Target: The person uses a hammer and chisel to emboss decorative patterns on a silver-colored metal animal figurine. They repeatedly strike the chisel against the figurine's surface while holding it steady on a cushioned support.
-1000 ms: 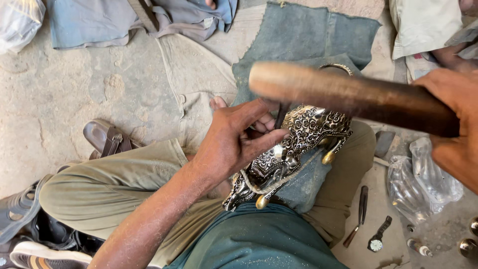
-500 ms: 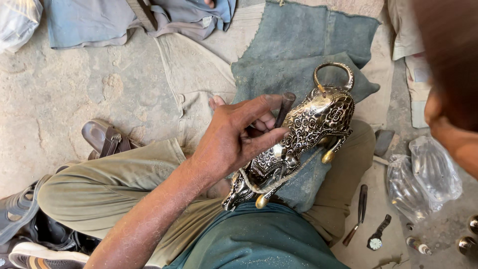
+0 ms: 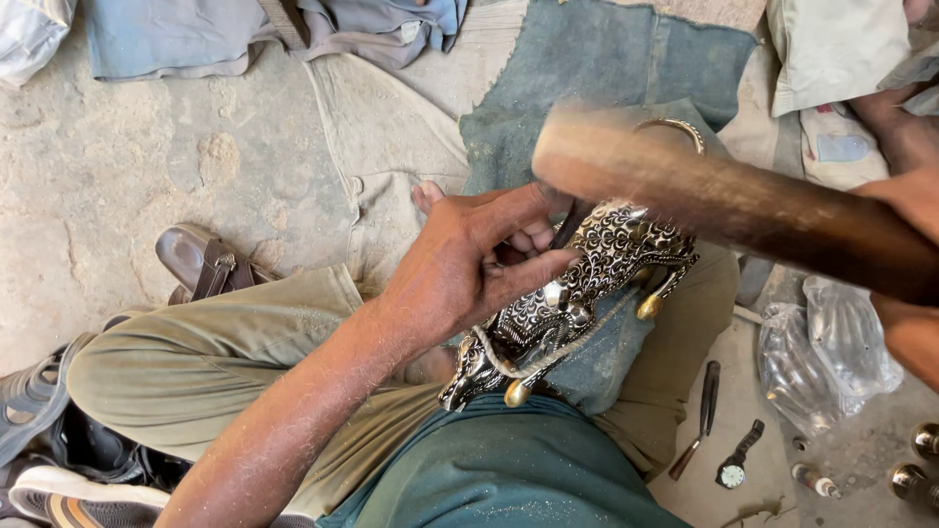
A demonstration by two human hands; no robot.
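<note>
An ornate brass figure with engraved dark and silver patterns lies across my lap on a blue denim cloth. My left hand rests on the figure and pinches a thin dark metal tool against its upper side. My right hand grips a thick wooden mallet, blurred by motion, just above the figure's far end. The mallet hides part of the figure's ring-shaped loop.
I sit cross-legged on a dusty concrete floor. Sandals lie at the left. Pliers, a small wristwatch, a clear plastic bag and small brass parts lie at the right. Folded clothes lie beyond.
The mallet swung up out of view half a second ago and has come back down over the figure's far end. My left hand stays on the figure with the tool.
</note>
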